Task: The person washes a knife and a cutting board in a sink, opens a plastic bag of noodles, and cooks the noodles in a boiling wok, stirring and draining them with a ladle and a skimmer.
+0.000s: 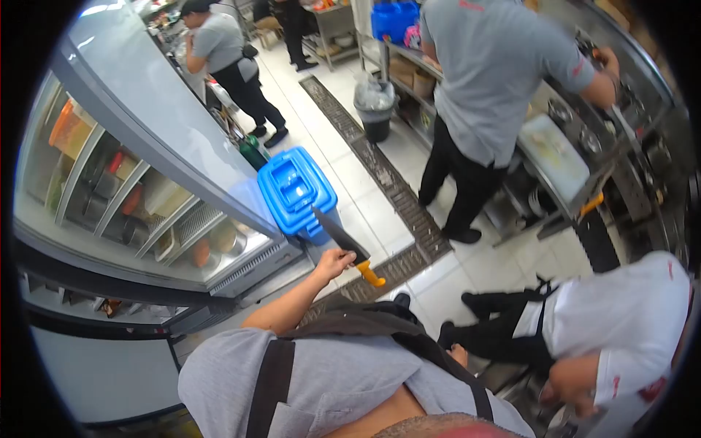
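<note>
My left hand [335, 263] is closed on a kitchen knife [371, 274] with a yellow handle and a long dark blade. The grip is where the blade meets the handle. Its blade points away from me, with the tip over the near side of a blue lidded bin [298, 191]. Low at my right side, beside my dark apron, is my right hand [458, 355]. It is small and partly hidden, so its fingers cannot be made out clearly.
A glass-front fridge [146, 191] with stocked shelves stands at left. A floor drain grate [387, 179] crosses the white tiles. One person [482, 80] works by a cutting board [553, 157]; another [617, 321] bends close at my right. A grey bin [374, 109] stands ahead.
</note>
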Demonstrator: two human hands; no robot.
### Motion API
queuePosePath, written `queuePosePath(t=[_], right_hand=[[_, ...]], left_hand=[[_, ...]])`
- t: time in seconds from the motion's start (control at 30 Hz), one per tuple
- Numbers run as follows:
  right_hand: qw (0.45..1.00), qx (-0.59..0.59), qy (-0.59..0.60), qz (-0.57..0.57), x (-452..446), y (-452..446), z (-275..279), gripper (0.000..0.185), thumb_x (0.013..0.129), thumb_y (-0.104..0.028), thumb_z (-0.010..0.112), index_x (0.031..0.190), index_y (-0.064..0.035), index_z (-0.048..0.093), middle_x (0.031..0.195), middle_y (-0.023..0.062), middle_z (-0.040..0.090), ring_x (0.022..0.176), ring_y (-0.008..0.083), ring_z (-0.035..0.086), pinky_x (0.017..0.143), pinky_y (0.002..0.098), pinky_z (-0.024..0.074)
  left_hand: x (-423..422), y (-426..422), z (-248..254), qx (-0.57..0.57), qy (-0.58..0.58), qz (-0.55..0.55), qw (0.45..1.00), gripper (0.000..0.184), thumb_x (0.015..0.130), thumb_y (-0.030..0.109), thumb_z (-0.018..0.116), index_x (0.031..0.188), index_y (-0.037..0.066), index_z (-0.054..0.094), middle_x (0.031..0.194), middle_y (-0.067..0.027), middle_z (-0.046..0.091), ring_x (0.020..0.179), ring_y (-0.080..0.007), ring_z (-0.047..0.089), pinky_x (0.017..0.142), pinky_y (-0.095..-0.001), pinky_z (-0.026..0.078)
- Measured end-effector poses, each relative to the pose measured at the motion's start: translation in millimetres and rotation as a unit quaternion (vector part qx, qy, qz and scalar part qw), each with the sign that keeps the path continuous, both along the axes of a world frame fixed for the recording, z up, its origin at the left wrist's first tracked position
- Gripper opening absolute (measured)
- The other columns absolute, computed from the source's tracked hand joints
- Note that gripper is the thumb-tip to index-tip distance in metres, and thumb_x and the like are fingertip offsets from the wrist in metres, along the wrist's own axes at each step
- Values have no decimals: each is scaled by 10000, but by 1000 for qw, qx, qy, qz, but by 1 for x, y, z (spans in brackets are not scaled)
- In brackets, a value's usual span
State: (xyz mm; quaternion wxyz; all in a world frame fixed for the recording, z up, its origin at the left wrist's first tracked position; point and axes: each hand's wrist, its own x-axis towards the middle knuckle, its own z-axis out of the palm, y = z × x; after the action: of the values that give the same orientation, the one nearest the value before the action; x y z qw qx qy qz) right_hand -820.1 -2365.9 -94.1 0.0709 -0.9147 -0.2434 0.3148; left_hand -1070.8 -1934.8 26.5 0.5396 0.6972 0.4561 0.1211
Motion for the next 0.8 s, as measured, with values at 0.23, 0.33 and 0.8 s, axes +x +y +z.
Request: queuePosePath(t=[0.23,0.33,0.8], right_hand=[[992,-5,-70,106,136,187,50,313,744,-146,597,1033,-27,618,1013,205,630,974,357,593,861,432,467],[978,45,-98,179,168,274,50,323,740,-149,597,1034,-19,618,1009,202,630,968,353,592,868,422,462],[936,134,-13,325,135,595,78,349,755,-210,659,1059,-42,622,904,168,662,881,335,626,793,396,491]], left_hand=[[5,49,34,-35,-66,169,983,330,865,262,592,968,-45,654,779,-103,668,709,-149,623,638,-273,489],[-4,79,10,-32,-81,231,969,325,864,269,594,933,-41,659,776,-105,666,680,-147,613,625,-272,482],[10,310,-21,-25,-192,295,936,342,864,263,589,978,-55,645,799,-108,668,699,-148,635,615,-268,501]])
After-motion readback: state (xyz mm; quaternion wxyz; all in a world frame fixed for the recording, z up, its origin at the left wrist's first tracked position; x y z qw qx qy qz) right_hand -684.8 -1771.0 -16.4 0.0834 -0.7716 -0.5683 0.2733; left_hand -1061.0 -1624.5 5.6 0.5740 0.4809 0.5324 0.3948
